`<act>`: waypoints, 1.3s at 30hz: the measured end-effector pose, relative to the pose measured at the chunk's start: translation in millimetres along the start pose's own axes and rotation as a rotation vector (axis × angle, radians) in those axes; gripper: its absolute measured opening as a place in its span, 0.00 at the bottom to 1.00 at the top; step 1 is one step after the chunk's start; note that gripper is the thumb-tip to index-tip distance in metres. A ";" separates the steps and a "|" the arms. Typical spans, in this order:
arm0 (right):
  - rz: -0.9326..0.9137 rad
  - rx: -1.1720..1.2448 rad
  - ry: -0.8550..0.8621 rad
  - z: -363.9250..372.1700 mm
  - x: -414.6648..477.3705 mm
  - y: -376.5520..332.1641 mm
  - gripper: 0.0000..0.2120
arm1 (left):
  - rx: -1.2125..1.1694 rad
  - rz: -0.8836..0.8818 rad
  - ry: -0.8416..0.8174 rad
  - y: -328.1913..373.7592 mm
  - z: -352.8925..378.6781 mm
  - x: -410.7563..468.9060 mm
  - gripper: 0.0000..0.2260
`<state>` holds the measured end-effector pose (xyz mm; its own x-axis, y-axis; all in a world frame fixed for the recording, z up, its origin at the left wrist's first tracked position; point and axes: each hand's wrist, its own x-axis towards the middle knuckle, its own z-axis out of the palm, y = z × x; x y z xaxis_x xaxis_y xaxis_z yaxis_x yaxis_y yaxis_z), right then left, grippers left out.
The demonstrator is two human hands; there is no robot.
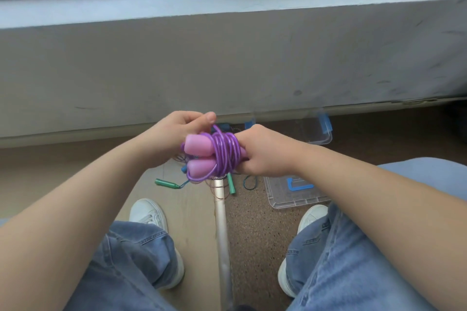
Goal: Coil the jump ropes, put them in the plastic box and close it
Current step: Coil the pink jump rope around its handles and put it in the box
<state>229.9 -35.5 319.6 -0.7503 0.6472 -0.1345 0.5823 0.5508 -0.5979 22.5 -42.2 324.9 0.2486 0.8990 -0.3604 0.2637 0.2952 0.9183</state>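
I hold a purple jump rope [226, 153] with two pink handles [199, 149] in front of me, its cord wound in several turns around both handles. My right hand [265, 153] grips the bundle at its right end. My left hand [177, 131] pinches the free cord above the handles between thumb and fingers. On the floor below lies a jump rope with green handles [168, 183], uncoiled. The clear plastic box [316, 131] with blue latches stands open by the wall, and its lid [293, 192] lies flat nearer to me.
A grey concrete ledge [227, 65] runs across just behind the box. A metal floor strip [222, 235] divides pale flooring from speckled brown carpet. My knees in blue jeans and white shoes [149, 212] frame the floor area. A small dark elastic loop [250, 182] lies by the lid.
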 end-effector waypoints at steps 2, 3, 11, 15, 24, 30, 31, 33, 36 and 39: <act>0.039 0.074 0.083 -3.4 0.9 1.9 0.11 | -0.202 -0.021 0.057 2.2 5.2 2.1 0.13; 0.054 0.100 0.105 -4.3 1.5 2.3 0.13 | -0.256 -0.027 0.103 3.7 7.5 3.0 0.10; 0.187 0.138 0.234 -9.1 10.5 17.9 0.05 | -0.384 -0.100 0.240 -0.9 8.9 7.8 0.18; 0.211 0.052 0.252 -9.5 11.1 23.4 0.05 | -0.311 -0.045 0.275 2.8 12.9 7.1 0.17; 0.260 0.088 0.162 -1.0 11.5 24.9 0.19 | -0.184 0.045 0.344 1.3 16.8 3.2 0.17; 0.231 0.245 0.046 7.5 8.9 11.1 0.45 | -0.137 -0.028 0.407 -5.7 28.0 2.6 0.22; 0.216 0.288 0.070 8.4 9.3 8.9 0.36 | -0.110 -0.017 0.427 -6.6 27.1 2.6 0.23; 0.231 0.353 0.112 7.8 9.7 6.2 0.23 | -0.084 0.024 0.443 -6.3 24.7 2.0 0.22; 0.288 0.410 0.157 2.7 13.5 9.6 0.17 | -0.149 0.058 0.420 -2.8 24.9 0.6 0.18; 0.250 0.526 0.145 1.8 16.5 8.5 0.16 | -0.355 0.041 0.395 3.2 24.8 -0.4 0.14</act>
<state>221.9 -21.0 310.9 -0.5388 0.8092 -0.2342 0.4746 0.0620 -0.8780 46.4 -49.7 323.9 -0.1355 0.9454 -0.2964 -0.0871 0.2867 0.9541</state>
